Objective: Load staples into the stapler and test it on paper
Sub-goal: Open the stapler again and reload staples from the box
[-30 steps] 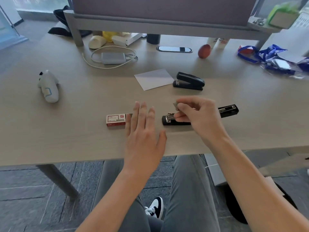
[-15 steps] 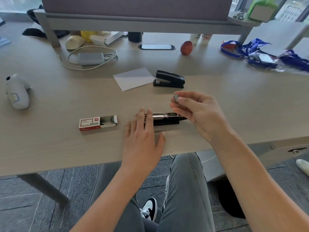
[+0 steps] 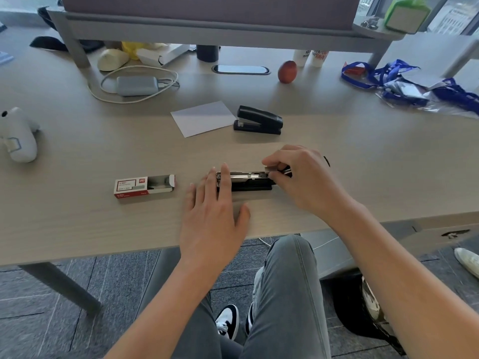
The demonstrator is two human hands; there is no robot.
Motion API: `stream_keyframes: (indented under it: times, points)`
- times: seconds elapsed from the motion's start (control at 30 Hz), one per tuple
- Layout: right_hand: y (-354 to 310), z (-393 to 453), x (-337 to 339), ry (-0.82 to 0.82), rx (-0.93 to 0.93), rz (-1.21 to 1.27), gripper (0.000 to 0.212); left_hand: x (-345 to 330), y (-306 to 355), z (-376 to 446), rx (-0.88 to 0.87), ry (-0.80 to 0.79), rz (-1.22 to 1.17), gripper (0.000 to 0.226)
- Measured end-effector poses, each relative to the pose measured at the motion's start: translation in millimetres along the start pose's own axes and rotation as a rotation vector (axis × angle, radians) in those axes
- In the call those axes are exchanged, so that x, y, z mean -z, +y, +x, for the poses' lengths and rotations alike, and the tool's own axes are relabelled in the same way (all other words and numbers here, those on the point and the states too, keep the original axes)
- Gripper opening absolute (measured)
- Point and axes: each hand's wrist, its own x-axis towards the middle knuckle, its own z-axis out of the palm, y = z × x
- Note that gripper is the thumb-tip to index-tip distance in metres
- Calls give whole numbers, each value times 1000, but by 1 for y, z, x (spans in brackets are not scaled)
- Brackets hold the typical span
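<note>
An opened black stapler [image 3: 248, 180] lies flat near the table's front edge, its metal staple channel facing up. My right hand [image 3: 303, 177] pinches a small grey strip of staples [image 3: 268, 168] and holds it at the right end of the channel. My left hand [image 3: 215, 216] rests flat with fingers spread; its fingertips touch the stapler's left end. A red and white staple box [image 3: 143, 186] lies open to the left. A white sheet of paper [image 3: 203, 118] lies farther back.
A second, closed black stapler [image 3: 259, 121] sits beside the paper. A white toy [image 3: 18, 136] lies far left. A charger with cable [image 3: 136, 85], a red egg-shaped object [image 3: 287, 71] and blue lanyards [image 3: 404, 81] lie at the back under a grey shelf [image 3: 220, 29].
My right hand has come down from above the table and brought the staple strip onto the stapler's channel. My left hand has stayed at the stapler's left end.
</note>
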Motion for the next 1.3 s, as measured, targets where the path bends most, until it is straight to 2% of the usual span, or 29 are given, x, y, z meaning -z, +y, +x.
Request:
stream_keyframes:
  times: [0.23, 0.6, 1.3]
  points:
    - [-3, 2, -2, -33, 18, -3, 17, -1, 0, 0, -1, 1, 14, 80]
    - [-8, 10, -1, -121, 15, -92, 25, -1, -1, 1, -5, 0, 11, 81]
    - [-11, 6, 4, -119, -8, -65, 23, -1, -2, 0, -13, 11, 11, 80]
